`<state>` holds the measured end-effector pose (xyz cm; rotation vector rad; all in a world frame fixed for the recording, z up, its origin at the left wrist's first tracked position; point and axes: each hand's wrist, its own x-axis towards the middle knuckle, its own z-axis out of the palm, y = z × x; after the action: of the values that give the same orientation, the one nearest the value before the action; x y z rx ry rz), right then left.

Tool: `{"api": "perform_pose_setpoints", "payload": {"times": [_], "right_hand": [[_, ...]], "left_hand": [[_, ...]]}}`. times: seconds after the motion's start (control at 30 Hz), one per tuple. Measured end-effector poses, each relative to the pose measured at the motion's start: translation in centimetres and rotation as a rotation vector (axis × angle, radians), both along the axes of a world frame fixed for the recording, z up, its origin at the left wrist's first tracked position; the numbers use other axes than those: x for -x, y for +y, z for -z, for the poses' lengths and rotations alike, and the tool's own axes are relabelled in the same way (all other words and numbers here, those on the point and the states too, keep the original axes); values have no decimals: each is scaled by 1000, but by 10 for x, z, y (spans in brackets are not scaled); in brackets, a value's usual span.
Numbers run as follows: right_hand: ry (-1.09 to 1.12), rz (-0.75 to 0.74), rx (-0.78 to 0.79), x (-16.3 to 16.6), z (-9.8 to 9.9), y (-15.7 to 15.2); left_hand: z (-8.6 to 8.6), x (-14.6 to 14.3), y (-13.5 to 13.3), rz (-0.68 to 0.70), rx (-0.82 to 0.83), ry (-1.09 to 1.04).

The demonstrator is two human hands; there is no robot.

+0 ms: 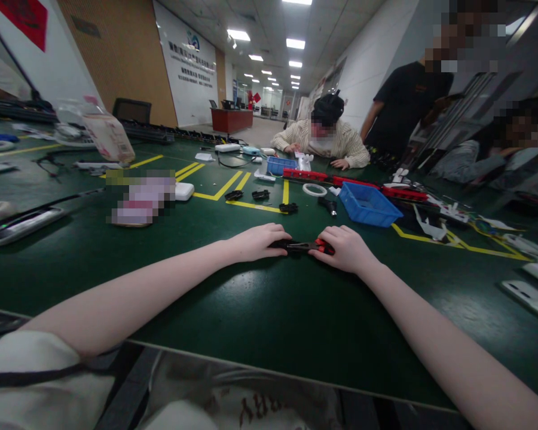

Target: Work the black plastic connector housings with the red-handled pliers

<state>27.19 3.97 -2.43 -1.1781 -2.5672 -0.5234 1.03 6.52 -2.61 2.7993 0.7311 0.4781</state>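
Both hands meet over the green table, in the middle of the head view. My right hand (344, 248) is closed round the red and black handles of a pair of pliers (307, 245). The metal jaws point left, toward a small black part (281, 244) pinched in the fingers of my left hand (259, 243). The jaws overlap or touch this part; which of these I cannot tell. Beyond my hands lie similar black parts (260, 195), several small dark pieces inside or near a yellow tape outline. My fingers hide much of the held part.
A blue bin (370, 206) and a black angled tool (328, 206) stand beyond my right hand. A white ring (314, 190) lies near a row of red strips (309, 175). A bottle (109, 137) is at the left. Across the table (269, 334) sits a person in a striped shirt (352, 146).
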Motion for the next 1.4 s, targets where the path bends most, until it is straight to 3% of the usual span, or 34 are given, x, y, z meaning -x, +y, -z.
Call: {"api": "perform_pose_setpoints", "payload": {"times": [0.57,0.87,1.2,1.4], "right_hand": [[114,69,-18,-7,-3,-2],[173,-12,47,-1,-1,-11],[429,-43,118,6,2,-16],[404,-94,175,0,1,-22]], "left_hand": [[-14,12,0,-18,86,33],[-23,14,-6,18,255,111],[-20,-2,-23,-100,-103,291],[-12,-5,-26,-150,-159,261]]}}
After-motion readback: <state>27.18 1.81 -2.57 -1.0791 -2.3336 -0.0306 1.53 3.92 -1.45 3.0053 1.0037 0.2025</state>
